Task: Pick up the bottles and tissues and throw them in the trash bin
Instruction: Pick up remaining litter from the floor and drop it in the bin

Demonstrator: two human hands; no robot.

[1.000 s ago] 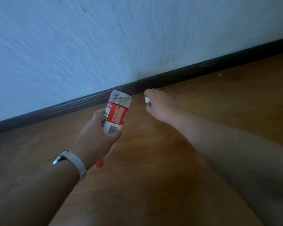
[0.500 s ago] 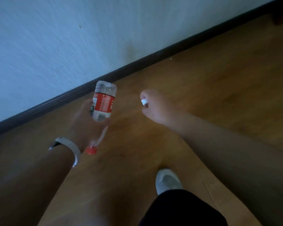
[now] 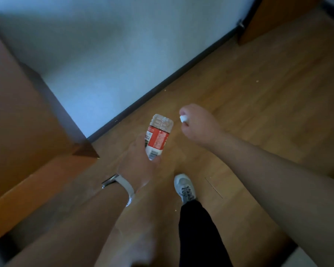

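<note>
Wooden floor [image 3: 258, 97] underfoot, no bin in sight, so I must find it first. My left hand [image 3: 139, 162] wraps the bottle [image 3: 159, 135]; grip it firmly. My right hand [image 3: 199, 126] pinches a small tissue [image 3: 182, 118]; don't loosen early.

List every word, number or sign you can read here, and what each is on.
No text reads clearly.
Red label on the bottle: white print, too blurred to read.
Its barcode: digits too small to read.
The tissue, watch and shoe: no text seen.
</note>
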